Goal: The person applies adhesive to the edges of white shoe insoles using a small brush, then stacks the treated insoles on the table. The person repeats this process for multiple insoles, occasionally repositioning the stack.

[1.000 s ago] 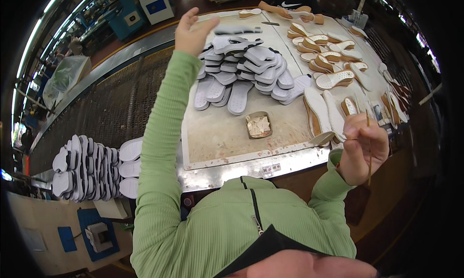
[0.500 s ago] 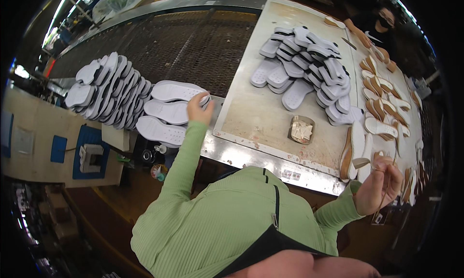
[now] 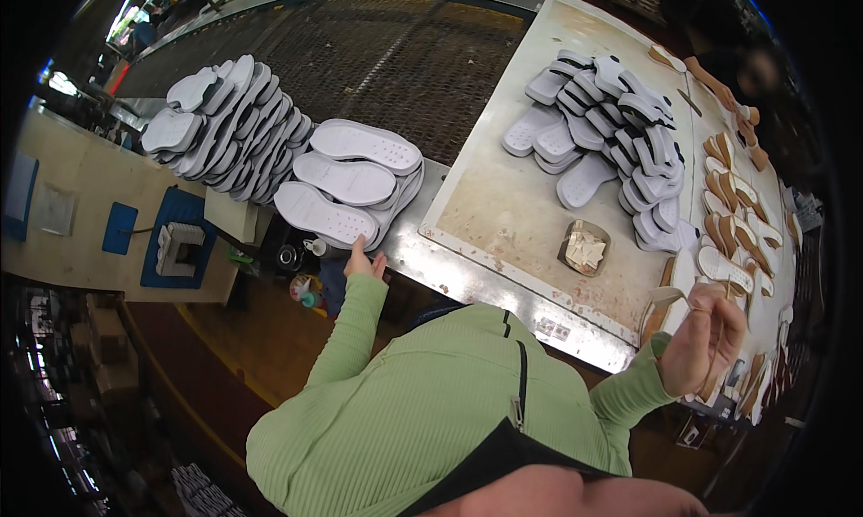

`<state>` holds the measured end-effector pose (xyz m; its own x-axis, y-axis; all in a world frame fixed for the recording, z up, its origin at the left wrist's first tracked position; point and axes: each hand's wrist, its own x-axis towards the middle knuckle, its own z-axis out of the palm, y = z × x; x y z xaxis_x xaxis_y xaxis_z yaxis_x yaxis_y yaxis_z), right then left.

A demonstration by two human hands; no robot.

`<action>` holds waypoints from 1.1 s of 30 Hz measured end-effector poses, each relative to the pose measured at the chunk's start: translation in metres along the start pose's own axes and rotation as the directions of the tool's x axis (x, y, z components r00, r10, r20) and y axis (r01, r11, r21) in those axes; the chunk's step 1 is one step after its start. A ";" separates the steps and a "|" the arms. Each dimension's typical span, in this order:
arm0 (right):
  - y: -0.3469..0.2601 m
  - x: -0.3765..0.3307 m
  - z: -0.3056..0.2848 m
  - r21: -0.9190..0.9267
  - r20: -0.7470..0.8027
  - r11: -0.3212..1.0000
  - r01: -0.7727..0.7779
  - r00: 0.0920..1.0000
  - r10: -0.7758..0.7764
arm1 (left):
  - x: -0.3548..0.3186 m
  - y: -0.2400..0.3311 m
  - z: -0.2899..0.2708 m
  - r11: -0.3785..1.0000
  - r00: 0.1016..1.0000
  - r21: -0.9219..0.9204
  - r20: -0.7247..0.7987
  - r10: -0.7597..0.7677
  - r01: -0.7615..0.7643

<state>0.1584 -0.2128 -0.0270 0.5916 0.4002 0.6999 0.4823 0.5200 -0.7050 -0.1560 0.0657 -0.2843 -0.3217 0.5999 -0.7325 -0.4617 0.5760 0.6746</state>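
Three white shoe soles with dark undersides lie in a fanned row on the metal table edge at left. My left hand [image 3: 367, 263] is open at the toe end of the nearest sole [image 3: 325, 213], a fingertip touching its rim. Behind that one lie the middle sole [image 3: 346, 177] and the farthest sole [image 3: 366, 144]; more soles show beneath them. At the right, my right hand [image 3: 704, 344] is raised before the table edge, fingers pinched around a thin stick. Most of the stick is hidden by the fingers.
A tall stack of white soles [image 3: 229, 130] stands at far left. More white soles [image 3: 620, 126] are heaped on the pale board, near a small box of pale scraps [image 3: 584, 248]. Tan-and-white soles [image 3: 726, 202] line the right side. A co-worker's arms [image 3: 719, 90] reach in at the far right. Dark mesh [image 3: 395, 63] lies behind.
My left hand has come toward me, from the right end of the farther soles to the nearest one. The whole view has shifted. My right hand keeps its pinch.
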 end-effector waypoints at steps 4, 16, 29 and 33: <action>0.000 0.001 0.003 0.040 0.062 0.998 -0.041 0.997 0.039 | 0.001 -0.001 0.017 0.985 0.997 -0.154 -0.011 0.071 -0.072; 0.006 0.004 0.013 0.050 0.008 0.994 -0.095 0.995 0.095 | -0.039 0.102 -0.034 0.999 0.978 -0.019 0.208 -0.031 0.035; 0.003 0.009 0.022 0.083 0.042 0.989 -0.125 0.992 0.122 | -0.092 0.078 0.006 0.948 0.545 0.201 0.838 -0.035 -0.247; -0.003 0.007 0.020 0.078 0.010 0.990 -0.116 0.993 0.116 | -0.051 0.025 0.043 0.872 0.681 0.483 0.667 -0.302 -0.086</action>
<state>0.1481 -0.1964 -0.0178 0.6367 0.4655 0.6148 0.3587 0.5270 -0.7704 -0.1156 0.0735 -0.2266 0.4719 0.6048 -0.6415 0.0245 0.7183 0.6953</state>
